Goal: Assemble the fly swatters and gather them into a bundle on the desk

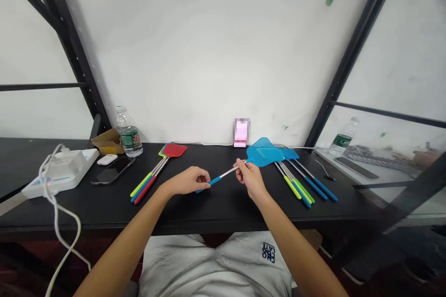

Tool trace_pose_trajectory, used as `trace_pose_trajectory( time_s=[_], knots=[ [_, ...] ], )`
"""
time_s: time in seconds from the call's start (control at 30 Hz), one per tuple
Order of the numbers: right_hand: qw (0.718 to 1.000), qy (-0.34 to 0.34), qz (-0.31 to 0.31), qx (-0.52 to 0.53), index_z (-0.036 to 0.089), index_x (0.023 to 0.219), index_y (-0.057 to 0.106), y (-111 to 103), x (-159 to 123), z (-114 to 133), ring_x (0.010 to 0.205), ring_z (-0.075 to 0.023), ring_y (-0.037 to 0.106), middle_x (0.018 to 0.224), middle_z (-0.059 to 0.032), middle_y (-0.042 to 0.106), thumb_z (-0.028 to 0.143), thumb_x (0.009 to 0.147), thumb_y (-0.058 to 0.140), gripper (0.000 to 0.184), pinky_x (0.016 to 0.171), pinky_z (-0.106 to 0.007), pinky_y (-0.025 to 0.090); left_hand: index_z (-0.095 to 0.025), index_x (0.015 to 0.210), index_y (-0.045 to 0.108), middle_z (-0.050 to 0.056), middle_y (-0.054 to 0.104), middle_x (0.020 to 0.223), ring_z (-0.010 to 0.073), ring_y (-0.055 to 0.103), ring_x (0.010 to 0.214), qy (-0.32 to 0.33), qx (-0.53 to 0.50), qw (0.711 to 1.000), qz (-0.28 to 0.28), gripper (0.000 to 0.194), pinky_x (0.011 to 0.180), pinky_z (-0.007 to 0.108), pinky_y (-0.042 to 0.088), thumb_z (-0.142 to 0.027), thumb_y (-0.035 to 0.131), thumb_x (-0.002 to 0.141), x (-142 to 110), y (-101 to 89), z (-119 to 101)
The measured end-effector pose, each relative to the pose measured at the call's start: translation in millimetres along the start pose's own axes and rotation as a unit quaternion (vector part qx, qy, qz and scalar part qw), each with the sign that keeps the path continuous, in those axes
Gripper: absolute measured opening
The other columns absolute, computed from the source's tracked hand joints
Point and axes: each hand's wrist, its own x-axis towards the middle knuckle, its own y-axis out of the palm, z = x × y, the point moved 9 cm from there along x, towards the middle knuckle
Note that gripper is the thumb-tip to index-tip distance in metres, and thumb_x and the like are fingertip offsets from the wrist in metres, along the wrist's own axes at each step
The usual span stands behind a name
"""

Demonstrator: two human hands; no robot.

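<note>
A blue fly swatter (262, 152) is held slantwise above the black tabletop, its perforated head up to the right and its blue grip down to the left. My right hand (250, 178) pinches the silver rod just below the head. At the other end, my left hand (191, 180) has its fingers curled on the blue grip. Left of my hands lies a small stack of swatters, with a red swatter (174, 150) on top and blue and yellow-green ones beneath. To the right, several blue, yellow and green swatters (304, 188) fan out, their heads partly hidden behind the held one.
A water bottle (129, 137), a cardboard box (108, 141), a white case (107, 159) and a dark phone (113, 171) stand at the left, beside a power strip (66, 171) with white cables. A lit phone (241, 132) leans near the wall. Black metal posts (348, 65) flank the table.
</note>
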Motion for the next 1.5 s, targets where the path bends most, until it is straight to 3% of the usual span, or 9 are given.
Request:
trace_pose_trajectory(
  time_s=[0.23,0.67,0.93,1.17,1.33,1.5],
  knots=[
    [1.000,0.002,0.014,-0.013,0.014,0.073,0.063,7,-3,2,0.042,-0.0064,0.042,0.056,0.0031,0.050,0.056,0.075,0.068,0.042,0.040,-0.021,0.026,-0.017,0.096,0.066,0.001,0.061,0.072,0.0128,0.054,0.064,0.014,-0.044,0.999,0.002,0.040,0.059,0.021,0.042,-0.052,0.064,0.077,-2,2.0,-8],
    [0.999,0.022,0.029,-0.015,0.015,0.074,0.063,9,-3,-1,0.042,-0.0069,0.042,0.056,0.0028,0.051,0.059,0.074,0.068,0.044,0.039,-0.021,0.027,-0.015,0.075,0.067,-0.002,0.053,0.059,0.0093,0.044,0.054,0.009,-0.049,0.999,0.020,0.037,0.051,0.019,0.034,-0.051,0.062,0.078,-4,4.2,-10],
    [0.995,0.027,0.084,-0.056,0.016,0.060,0.054,22,-10,1,0.042,-0.0068,0.043,0.051,0.0020,0.050,0.062,0.078,0.064,0.049,0.040,-0.020,0.028,-0.016,0.057,0.051,-0.005,0.039,0.053,0.0077,0.032,0.052,0.027,-0.040,0.999,0.016,0.045,0.048,0.020,0.026,-0.054,0.061,0.078,-8,4.1,-27],
    [0.986,0.030,0.144,-0.072,0.015,0.072,0.061,32,-13,-2,0.040,-0.0073,0.045,0.052,0.0024,0.054,0.061,0.080,0.061,0.046,0.038,-0.019,0.028,-0.016,0.067,0.055,-0.003,0.049,0.059,0.0095,0.040,0.055,0.029,-0.015,0.998,0.063,0.034,0.051,0.021,0.031,-0.048,0.058,0.080,-11,14.6,-33],
    [0.981,0.023,0.168,-0.090,0.016,0.073,0.059,35,-12,-7,0.040,-0.0074,0.047,0.054,0.0020,0.056,0.060,0.084,0.057,0.046,0.037,-0.018,0.028,-0.017,0.059,0.047,-0.005,0.040,0.055,0.0086,0.032,0.053,0.041,-0.002,0.998,0.045,0.027,0.049,0.022,0.025,-0.035,0.055,0.078,-10,14.4,-35],
    [0.967,0.040,0.198,-0.154,0.015,0.079,0.064,26,-9,-7,0.042,-0.0090,0.051,0.058,-0.0006,0.060,0.062,0.087,0.051,0.049,0.037,-0.019,0.029,-0.018,0.058,0.044,-0.006,0.035,0.052,0.0083,0.031,0.051,0.028,0.016,0.999,-0.005,0.025,0.048,0.021,0.024,-0.032,0.054,0.075,-16,-7.5,-34]
  ],
)
